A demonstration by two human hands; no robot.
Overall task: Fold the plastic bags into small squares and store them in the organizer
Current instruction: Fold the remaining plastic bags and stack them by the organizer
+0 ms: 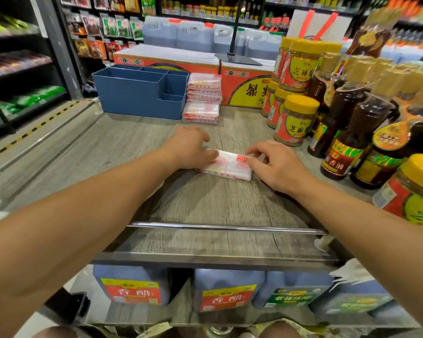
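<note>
Hands meet over one folded plastic bag (226,167), white with red print, lying flat on the wooden table (205,203). The left hand (193,148) lies over its left end, fingers bent down on the plastic, probably to keep the folds from springing open. The right hand (271,162) pinches the right end between thumb and forefinger, as if creasing the last fold or readying to lift. Beyond the hands, a stack of folded bags (203,97) stands just beside the blue organizer (137,91), whose visible compartments look unfilled, so storing seems yet to come. Sesame paste jars (294,118) crowd the space right of the right hand.
</note>
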